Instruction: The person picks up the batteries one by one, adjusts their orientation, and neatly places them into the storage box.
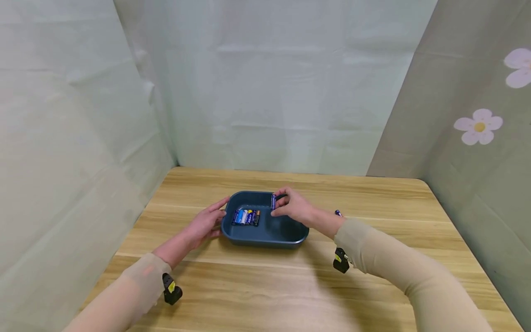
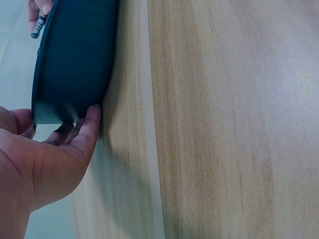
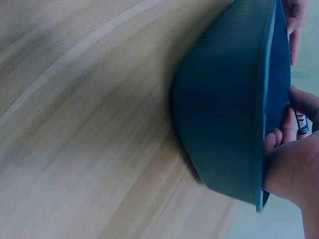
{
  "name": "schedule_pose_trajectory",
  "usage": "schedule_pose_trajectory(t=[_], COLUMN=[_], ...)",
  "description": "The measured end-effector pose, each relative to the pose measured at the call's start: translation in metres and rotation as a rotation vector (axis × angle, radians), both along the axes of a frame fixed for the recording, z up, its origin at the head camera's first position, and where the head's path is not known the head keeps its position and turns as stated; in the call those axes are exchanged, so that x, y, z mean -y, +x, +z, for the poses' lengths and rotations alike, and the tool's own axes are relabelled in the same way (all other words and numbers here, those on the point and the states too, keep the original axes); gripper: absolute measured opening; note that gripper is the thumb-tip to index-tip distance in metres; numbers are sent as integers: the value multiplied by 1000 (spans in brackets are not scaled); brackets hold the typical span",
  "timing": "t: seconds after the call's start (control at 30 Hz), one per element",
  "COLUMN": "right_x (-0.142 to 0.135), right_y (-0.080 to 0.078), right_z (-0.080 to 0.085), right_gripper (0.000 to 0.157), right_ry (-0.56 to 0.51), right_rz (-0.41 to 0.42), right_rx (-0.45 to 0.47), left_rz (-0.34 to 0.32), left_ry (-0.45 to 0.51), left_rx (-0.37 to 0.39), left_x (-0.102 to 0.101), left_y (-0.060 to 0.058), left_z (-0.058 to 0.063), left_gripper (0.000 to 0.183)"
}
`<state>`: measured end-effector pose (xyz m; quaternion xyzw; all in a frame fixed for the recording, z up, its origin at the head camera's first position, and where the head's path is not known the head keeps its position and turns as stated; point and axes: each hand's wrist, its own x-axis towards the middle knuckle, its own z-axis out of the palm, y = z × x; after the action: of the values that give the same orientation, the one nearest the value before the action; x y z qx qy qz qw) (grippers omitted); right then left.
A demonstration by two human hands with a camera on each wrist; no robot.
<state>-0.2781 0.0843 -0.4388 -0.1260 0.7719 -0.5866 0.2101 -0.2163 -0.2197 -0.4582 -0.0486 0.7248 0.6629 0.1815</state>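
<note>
A dark blue plastic tub (image 1: 265, 242) stands on the table. My left hand (image 1: 205, 224) holds its left end, with fingers against the outer wall (image 2: 65, 112) and a digit at the rim. Inside, toward the left, several batteries (image 1: 245, 217) lie side by side in a row, mostly blue, one whitish and one dark with a copper-coloured end. My right hand (image 1: 292, 206) pinches a blue battery (image 1: 273, 201) between thumb and fingers, upright over the right half of the tub. In the right wrist view the held battery (image 3: 301, 122) shows beyond the rim.
Another dark blue battery (image 1: 338, 213) lies on the wooden table (image 1: 257, 295) right of the tub, partly covered by the right sleeve (image 1: 386, 258). Small black cameras (image 1: 172, 291) are strapped at both wrists. Pale cloth walls (image 1: 265, 92) enclose the table's back and sides.
</note>
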Motion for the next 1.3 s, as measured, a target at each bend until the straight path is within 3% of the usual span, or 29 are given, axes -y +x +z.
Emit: schedule_pose_trajectory(t=[0.53,0.9,1.3], right_x=[16,20,28], right_y=[0,0,4], right_z=[-18,-23,-23], right_gripper=[55,52,53], right_ry=[195,246,266], right_rz=[14,75,74], right_rx=[32,18,-29], left_rz=[0,-6,-6], left_ry=[0,-7,-36], left_rx=[-5,-8,-8], left_x=[-2,-2,0], left_y=[1,0,-1], left_z=[-1,0,0], left_gripper=[58,57,58])
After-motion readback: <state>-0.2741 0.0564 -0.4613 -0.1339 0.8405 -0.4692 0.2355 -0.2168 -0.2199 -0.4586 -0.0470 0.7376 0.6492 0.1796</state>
